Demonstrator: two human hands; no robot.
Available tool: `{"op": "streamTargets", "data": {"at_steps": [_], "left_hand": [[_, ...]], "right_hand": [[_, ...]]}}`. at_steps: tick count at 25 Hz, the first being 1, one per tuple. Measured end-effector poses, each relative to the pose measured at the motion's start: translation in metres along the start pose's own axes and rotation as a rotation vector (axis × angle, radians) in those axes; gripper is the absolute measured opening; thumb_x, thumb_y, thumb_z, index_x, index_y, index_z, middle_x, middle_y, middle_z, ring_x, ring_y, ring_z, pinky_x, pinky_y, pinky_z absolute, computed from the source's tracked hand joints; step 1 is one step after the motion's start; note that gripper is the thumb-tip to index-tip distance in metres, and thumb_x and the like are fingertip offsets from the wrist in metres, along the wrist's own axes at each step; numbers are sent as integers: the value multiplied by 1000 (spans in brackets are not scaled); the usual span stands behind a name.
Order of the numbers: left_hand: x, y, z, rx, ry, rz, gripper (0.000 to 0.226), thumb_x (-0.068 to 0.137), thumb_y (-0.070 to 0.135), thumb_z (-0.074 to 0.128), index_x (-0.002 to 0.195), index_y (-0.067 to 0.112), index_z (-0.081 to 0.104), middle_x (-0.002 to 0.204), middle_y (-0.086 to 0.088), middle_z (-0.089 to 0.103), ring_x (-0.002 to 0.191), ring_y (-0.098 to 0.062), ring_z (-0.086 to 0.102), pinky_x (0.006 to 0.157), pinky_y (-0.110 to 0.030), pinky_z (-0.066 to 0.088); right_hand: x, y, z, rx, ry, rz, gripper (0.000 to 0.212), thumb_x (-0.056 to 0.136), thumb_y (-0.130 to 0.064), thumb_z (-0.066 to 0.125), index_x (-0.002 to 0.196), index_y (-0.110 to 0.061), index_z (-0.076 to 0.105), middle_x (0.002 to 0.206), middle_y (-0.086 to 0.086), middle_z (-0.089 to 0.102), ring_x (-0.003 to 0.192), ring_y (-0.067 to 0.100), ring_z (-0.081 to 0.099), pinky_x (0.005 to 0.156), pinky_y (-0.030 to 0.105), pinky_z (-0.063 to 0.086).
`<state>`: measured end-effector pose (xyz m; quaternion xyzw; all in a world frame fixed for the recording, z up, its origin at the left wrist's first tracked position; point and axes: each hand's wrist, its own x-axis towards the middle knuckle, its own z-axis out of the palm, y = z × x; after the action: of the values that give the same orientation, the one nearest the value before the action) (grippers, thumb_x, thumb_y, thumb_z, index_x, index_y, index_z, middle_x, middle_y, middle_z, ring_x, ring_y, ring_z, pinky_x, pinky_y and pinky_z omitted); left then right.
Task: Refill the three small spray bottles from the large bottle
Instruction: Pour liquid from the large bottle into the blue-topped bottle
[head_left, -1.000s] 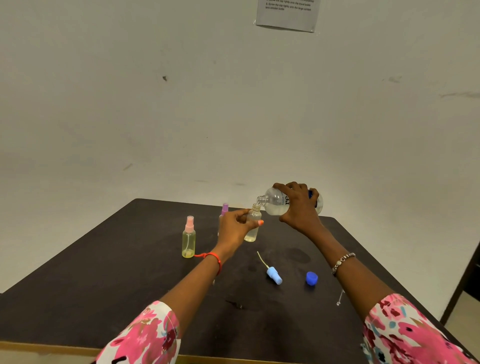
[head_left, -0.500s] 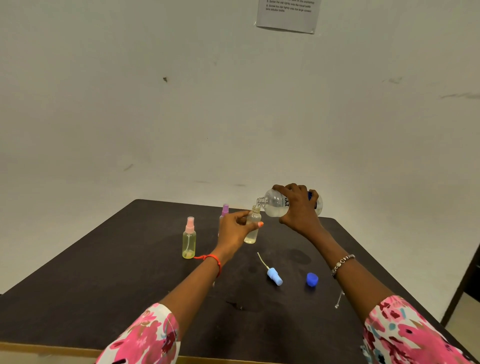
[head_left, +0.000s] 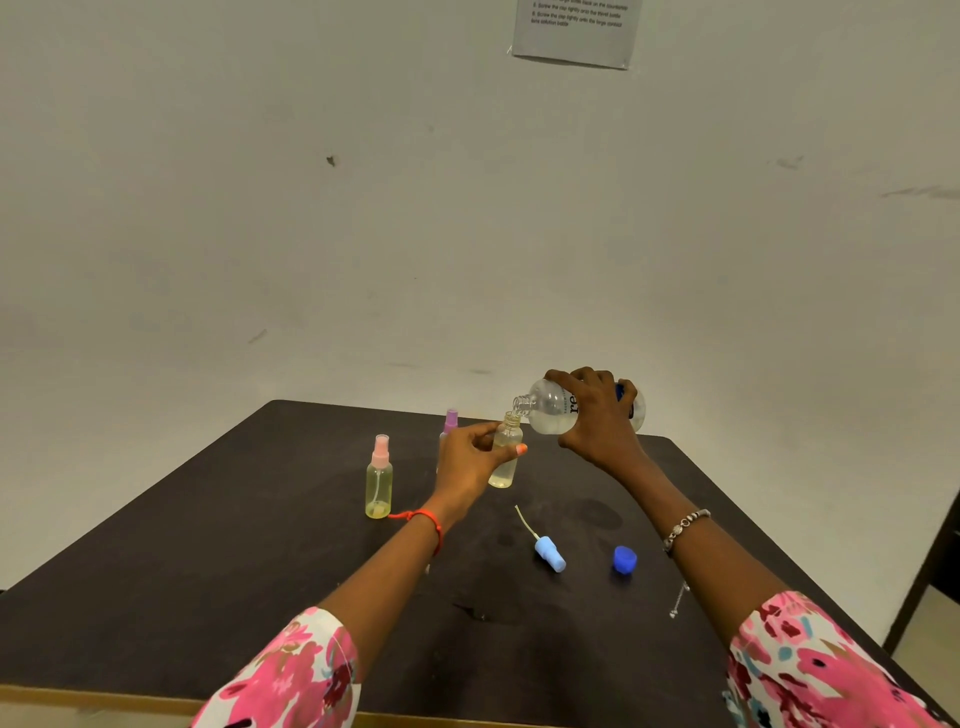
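Observation:
My right hand (head_left: 597, 415) grips the large clear bottle (head_left: 550, 408), tipped on its side with its open neck over the mouth of an uncapped small bottle (head_left: 505, 460). My left hand (head_left: 470, 457) holds that small bottle upright on the dark table (head_left: 208, 571); it is partly filled with pale liquid. A pink-capped spray bottle (head_left: 379, 480) with yellowish liquid stands to the left. A purple-capped spray bottle (head_left: 450, 422) stands behind my left hand, mostly hidden. A light-blue spray cap (head_left: 548, 552) with its tube lies on the table, and a dark-blue cap (head_left: 624, 560) lies to its right.
A small thin metal object (head_left: 678, 600) lies near my right forearm. The table's far edge meets a pale wall (head_left: 467, 234), which carries a paper notice (head_left: 574, 31) high up. The table's wooden front edge (head_left: 104, 696) runs along the bottom.
Almost nothing has moved. The large bottle stays tilted over the small bottle's mouth, and both hands keep their grips.

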<state>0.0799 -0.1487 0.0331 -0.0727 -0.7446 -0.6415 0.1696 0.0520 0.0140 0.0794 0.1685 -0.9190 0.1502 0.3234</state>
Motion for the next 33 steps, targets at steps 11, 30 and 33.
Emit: {"op": "streamTargets", "data": {"at_steps": [11,30,33], "left_hand": [[-2,1,1,5,2,-2,45,75,14,73,117,5,61,114,-14,67,90,-8,57,63,-6,42],[-2,-2,0,-19,-3,-10,45,75,15,73,117,6,62,114,-14,67,92,-11,58,81,-22,47],[-2,-4,1,-30,-3,-13,45,74,15,74,117,7,62,113,-13,67,92,-12,59,83,-25,48]], "right_hand": [[-1,-1,-3,-11,3,-10,66,65,-11,73,126,-23,50,118,10,53,118,29,41,102,46,17],[-1,0,1,11,3,-13,65,67,-12,73,126,-22,50,119,11,53,119,29,40,103,47,16],[-1,1,3,5,0,-13,66,66,-13,73,127,-22,49,119,10,53,118,29,40,103,46,17]]}}
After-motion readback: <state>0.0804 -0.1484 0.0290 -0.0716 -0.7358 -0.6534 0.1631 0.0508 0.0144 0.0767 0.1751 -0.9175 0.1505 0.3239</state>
